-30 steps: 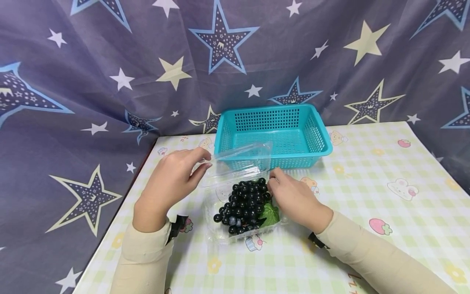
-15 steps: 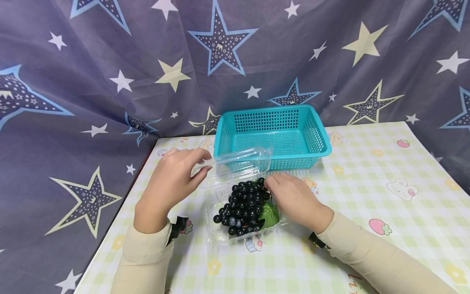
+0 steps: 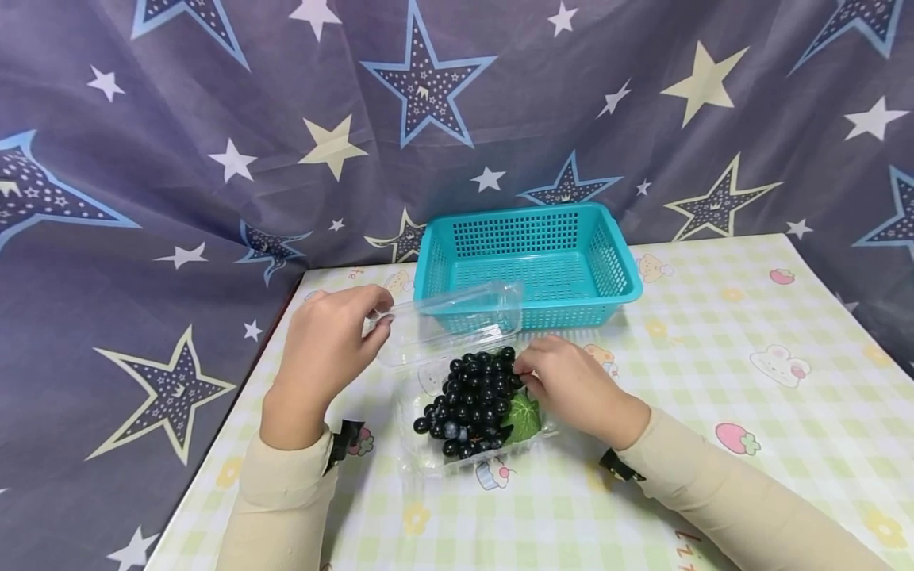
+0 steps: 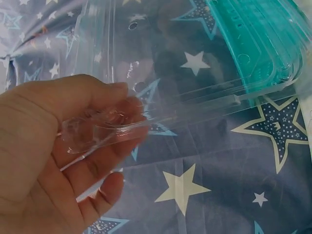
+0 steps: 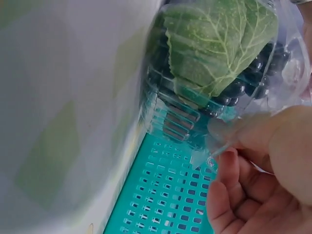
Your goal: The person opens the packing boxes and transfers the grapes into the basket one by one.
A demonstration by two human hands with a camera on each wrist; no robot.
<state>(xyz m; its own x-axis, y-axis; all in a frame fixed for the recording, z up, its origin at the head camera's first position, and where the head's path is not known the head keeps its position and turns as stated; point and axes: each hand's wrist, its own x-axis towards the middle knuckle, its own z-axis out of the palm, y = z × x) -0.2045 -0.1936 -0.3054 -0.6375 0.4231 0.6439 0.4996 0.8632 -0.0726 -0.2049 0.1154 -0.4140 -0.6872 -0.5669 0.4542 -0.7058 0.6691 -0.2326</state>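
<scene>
A clear plastic clamshell box (image 3: 421, 456) stands open on the table with a bunch of black grapes (image 3: 471, 400) inside. A green leaf (image 3: 524, 419) lies at the bunch's right end. My left hand (image 3: 324, 349) pinches the edge of the raised clear lid (image 3: 457, 321) between thumb and fingers; the left wrist view shows the lid's corner tab (image 4: 92, 129) in that grip. At the box's far right corner, my right hand (image 3: 580, 390) pinches the plastic rim, close beside the grapes. In the right wrist view, the thumb (image 5: 243, 134) overlaps the box wall, near the leaf.
Behind the box stands a turquoise perforated basket (image 3: 528, 316), and the lid overlaps its front left part in the head view. A checked cloth (image 3: 685, 452) with printed cartoons covers the table. A dark star-patterned curtain (image 3: 271, 119) hangs behind and to the left.
My left hand has shifted slightly left, and the lid has moved a little with it. My right fingers have moved slightly left and down along the box's corner. The grapes have stayed put.
</scene>
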